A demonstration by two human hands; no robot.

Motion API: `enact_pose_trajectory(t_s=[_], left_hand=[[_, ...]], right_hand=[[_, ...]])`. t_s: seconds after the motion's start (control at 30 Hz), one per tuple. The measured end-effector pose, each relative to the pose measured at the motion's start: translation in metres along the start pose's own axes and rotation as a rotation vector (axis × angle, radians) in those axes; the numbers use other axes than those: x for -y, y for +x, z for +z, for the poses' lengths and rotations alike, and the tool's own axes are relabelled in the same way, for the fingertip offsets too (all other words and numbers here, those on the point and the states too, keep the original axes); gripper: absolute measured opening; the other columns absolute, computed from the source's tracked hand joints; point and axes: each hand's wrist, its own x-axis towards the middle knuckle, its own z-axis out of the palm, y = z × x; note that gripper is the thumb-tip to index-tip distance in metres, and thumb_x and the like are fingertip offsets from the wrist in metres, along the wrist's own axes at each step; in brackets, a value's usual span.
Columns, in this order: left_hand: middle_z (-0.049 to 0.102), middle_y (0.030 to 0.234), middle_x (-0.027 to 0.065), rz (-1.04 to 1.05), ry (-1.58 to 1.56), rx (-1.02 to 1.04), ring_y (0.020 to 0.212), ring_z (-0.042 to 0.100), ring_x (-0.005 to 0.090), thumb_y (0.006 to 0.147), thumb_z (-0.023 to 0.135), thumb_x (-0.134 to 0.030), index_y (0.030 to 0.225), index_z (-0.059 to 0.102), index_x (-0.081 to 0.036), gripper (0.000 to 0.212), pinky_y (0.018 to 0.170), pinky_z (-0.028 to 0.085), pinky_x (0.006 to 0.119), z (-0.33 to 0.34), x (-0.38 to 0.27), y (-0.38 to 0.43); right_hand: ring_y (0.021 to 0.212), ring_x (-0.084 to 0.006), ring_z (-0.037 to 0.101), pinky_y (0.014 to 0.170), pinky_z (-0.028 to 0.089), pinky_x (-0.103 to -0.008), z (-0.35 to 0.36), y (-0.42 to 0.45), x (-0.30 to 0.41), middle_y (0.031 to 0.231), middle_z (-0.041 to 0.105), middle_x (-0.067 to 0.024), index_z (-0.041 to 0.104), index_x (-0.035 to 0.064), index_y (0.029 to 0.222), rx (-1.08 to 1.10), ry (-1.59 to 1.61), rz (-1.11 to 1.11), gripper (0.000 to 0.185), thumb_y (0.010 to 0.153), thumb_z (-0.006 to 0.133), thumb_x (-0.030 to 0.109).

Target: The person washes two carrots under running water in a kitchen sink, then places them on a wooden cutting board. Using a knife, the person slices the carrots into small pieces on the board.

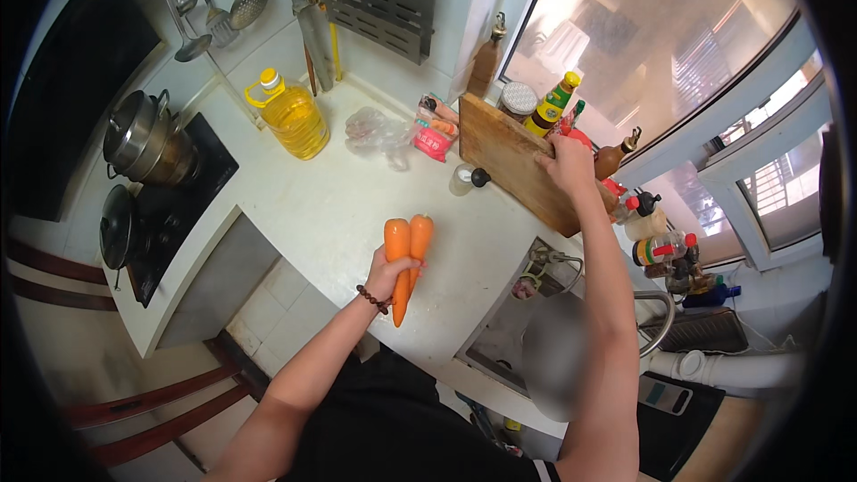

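Note:
Two orange carrots [398,244] are held side by side in my left hand [388,273], above the front part of the white countertop [315,214]. Their thick ends point away from me and the thin tips toward me. My right hand [573,159] grips the upper edge of a wooden cutting board [512,167], thumb on the near face and fingers hidden behind it. The board stands tilted on its long side at the back of the counter, in front of a row of bottles. A small glass shaker with a black cap [463,180] stands close to its near face.
A jug of yellow cooking oil [294,117], a crumpled plastic bag [378,134] and a pink food packet [432,137] sit along the back. To the right is a sink [499,341] with a curved faucet [659,321]. Pots [144,140] rest on the black stove [167,214] at left.

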Motion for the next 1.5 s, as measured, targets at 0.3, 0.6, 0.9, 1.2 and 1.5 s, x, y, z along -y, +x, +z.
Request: enact_pose_trajectory(t_s=[0.3, 0.6, 0.9, 1.2, 1.5], left_hand=[[0.063, 0.132, 0.0169, 0.038, -0.079, 0.130, 0.100, 0.068, 0.0226, 0.085, 0.061, -0.003, 0.137, 0.055, 0.007, 0.054, 0.084, 0.058, 0.037, -0.044, -0.066, -0.007], [0.071, 0.115, 0.0128, 0.059, 0.059, 0.129, 0.091, 0.070, 0.0194, 0.084, 0.066, -0.004, 0.124, 0.064, 0.006, 0.041, 0.077, 0.058, 0.033, -0.186, -0.120, 0.012], [0.069, 0.090, 0.0099, -0.112, 0.294, 0.041, 0.076, 0.065, 0.0170, 0.083, 0.068, -0.003, 0.108, 0.063, 0.003, 0.027, 0.072, 0.055, 0.032, -0.288, -0.096, 0.012], [0.069, 0.094, 0.0078, -0.178, 0.481, 0.072, 0.079, 0.067, 0.0162, 0.083, 0.071, -0.006, 0.119, 0.064, 0.001, 0.037, 0.072, 0.055, 0.031, -0.307, -0.044, 0.036], [0.058, 0.139, 0.0191, 0.038, 1.238, 0.319, 0.129, 0.058, 0.0369, 0.080, 0.072, -0.012, 0.150, 0.048, -0.005, 0.075, 0.110, 0.048, 0.043, -0.280, -0.029, 0.067]], right_hand=[[0.086, -0.0386, 0.071, 0.078, 0.055, -0.0476, -0.112, -0.040, 0.089, 0.087, 0.074, -0.0186, 0.075, 0.0062, 0.098, -0.082, 0.047, 0.025, 0.033, 0.081, 0.084, 0.032], [0.067, -0.0376, 0.063, 0.063, 0.049, -0.0459, -0.062, -0.083, 0.169, 0.071, 0.063, -0.0207, 0.066, 0.0011, 0.079, 0.138, 0.313, 0.088, 0.039, 0.074, 0.090, 0.031], [0.060, -0.0232, 0.035, 0.057, 0.036, -0.0398, 0.144, -0.107, 0.223, 0.062, 0.035, -0.0124, 0.043, -0.0016, 0.072, 0.506, 0.710, 0.076, 0.054, 0.074, 0.091, 0.023], [0.070, -0.0294, 0.053, 0.070, 0.047, -0.0428, 0.255, -0.085, 0.225, 0.075, 0.059, -0.0183, 0.065, -0.0023, 0.090, 0.613, 0.765, 0.139, 0.038, 0.079, 0.087, 0.027], [0.097, -0.0403, 0.070, 0.087, 0.055, -0.0466, 0.310, -0.071, 0.218, 0.099, 0.074, -0.0230, 0.075, 0.0001, 0.103, 0.630, 0.558, 0.151, 0.037, 0.082, 0.083, 0.029]])
